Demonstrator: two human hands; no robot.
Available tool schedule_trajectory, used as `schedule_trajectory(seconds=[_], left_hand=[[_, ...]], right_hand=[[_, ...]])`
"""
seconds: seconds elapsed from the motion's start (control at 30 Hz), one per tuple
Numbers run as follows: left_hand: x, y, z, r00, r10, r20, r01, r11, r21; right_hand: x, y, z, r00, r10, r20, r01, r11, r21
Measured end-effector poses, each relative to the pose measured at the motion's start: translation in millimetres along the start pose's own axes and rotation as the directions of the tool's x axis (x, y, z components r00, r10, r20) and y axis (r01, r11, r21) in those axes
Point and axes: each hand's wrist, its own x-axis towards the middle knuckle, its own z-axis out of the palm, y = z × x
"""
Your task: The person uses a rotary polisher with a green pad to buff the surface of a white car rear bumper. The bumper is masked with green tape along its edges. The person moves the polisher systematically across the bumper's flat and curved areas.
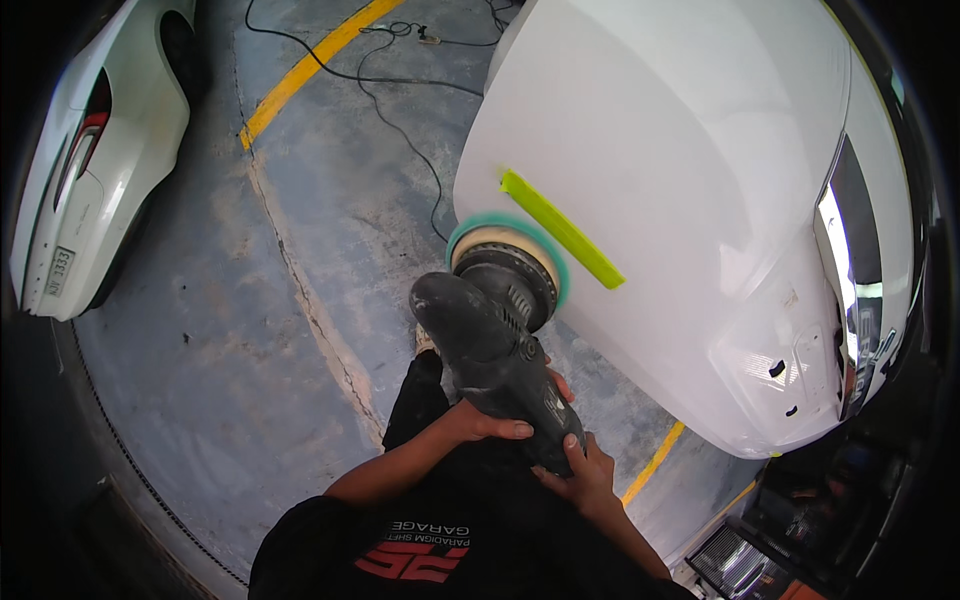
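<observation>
A black car polisher [490, 350] is held between both my hands in front of my body. My left hand [490, 425] wraps its body from the left, thumb on top and fingertips showing on the far side. My right hand [582, 470] closes round the rear of the handle, thumb along its upper side. At the polisher's front end is a round foam pad [560, 265], teal-edged and slightly smeared. It overlaps the edge of a white car panel [640, 150]; whether they touch I cannot tell. A yellow-green strip of tape [562, 230] lies on the panel just beyond the pad.
Another white car [140, 130] stands at the far left. Black cables [400, 130] trail over the grey, cracked floor [230, 390] near the panel. Yellow lines [310, 65] mark the floor. Dark equipment with a ribbed metal part [735, 560] sits at the lower right.
</observation>
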Motion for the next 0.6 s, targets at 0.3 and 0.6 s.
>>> schedule_trajectory(seconds=[0.3, 0.6], left_hand=[[31, 32, -36, 0.978, 0.208, -0.010, -0.207, 0.969, -0.133], [28, -60, 21, 0.974, 0.225, -0.010, -0.223, 0.954, -0.202]], right_hand=[[74, -5, -7, 0.996, -0.086, -0.001, 0.086, 0.995, -0.055], [-13, 49, -48, 0.992, -0.089, 0.087, 0.102, 0.982, -0.159]])
